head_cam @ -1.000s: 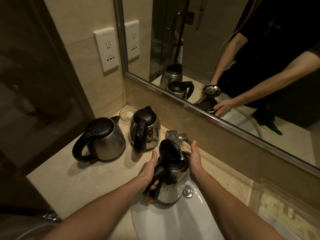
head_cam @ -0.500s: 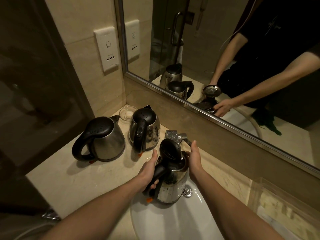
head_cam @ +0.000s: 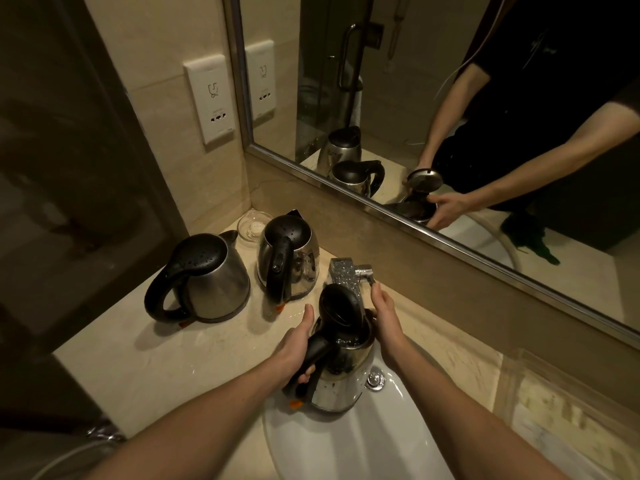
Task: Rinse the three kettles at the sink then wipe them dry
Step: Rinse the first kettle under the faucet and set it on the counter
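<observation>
left hand [head_cam: 294, 351] grips open kettle [head_cam: 341, 386] over basin [head_cam: 346, 445] edge, right hand [head_cam: 388, 320] cups its rim

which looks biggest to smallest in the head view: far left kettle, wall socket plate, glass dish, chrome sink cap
far left kettle
wall socket plate
glass dish
chrome sink cap
Apparent size only; the plate sits farther away.

I work from a single wide-angle head view, set above the sink [head_cam: 346, 445] and facing forward and down at close range, with the countertop [head_cam: 138, 358] at left and the mirror [head_cam: 450, 98] at upper right.
</observation>
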